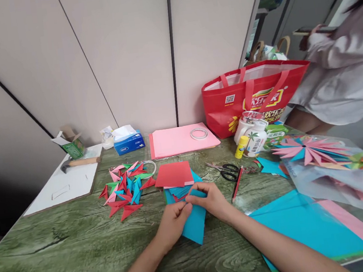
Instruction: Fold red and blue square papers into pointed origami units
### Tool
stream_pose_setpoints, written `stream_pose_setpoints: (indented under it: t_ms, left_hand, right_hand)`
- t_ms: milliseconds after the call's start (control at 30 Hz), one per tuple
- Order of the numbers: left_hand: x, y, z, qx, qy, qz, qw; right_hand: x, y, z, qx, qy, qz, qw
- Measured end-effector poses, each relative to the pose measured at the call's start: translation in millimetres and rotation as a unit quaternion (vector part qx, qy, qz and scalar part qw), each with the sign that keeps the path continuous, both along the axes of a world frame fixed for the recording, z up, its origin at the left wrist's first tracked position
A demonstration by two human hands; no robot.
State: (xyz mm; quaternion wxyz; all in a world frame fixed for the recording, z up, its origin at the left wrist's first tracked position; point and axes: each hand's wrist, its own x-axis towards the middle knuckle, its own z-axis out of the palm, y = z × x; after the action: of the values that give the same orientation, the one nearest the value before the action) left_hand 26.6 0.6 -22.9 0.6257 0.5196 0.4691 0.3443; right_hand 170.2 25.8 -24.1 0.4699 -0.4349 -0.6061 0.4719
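Observation:
A piece of blue paper is held between my two hands over the front middle of the table. My left hand pinches its left edge, thumb on top. From the right, my right hand grips the upper part with thumb and fingers. Both sets of fingertips meet near the paper's top left, where the exact fold is hidden. Just beyond lies a stack of cut paper squares with a red square on top and blue ones below. Left of it sits a pile of folded paper pieces in red, pink, blue and green.
Scissors, a red pencil and a yellow glue stick lie or stand right of the stack. Pink sheets, a tissue box, a hammer and a red bag line the back. Blue sheets lie right. A person stands beyond.

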Motion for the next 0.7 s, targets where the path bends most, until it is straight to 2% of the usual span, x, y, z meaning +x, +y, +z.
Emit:
stream_pose_setpoints:
  t_ms: [133, 300, 533, 700]
  left_hand:
    - [1, 0, 4.3, -0.031, -0.055, -0.01, 0.998]
    - [1, 1, 8.0, -0.022, -0.084, -0.024, 0.996]
    - [-3, 0, 2.9, -0.044, -0.121, -0.007, 0.992]
    - [-5, 0, 2.9, -0.034, -0.14, 0.01, 0.99]
  right_hand:
    - [0, -2, 2.1, -0.03, 0.062, -0.019, 0.997]
    - [2, 0, -0.2, -0.092, 0.147, -0.059, 0.983]
    - [10, 9, -1.3, -0.087, 0.188, -0.141, 0.968]
    - [12, 13, -1.0, -0.081, 0.204, -0.121, 0.968]
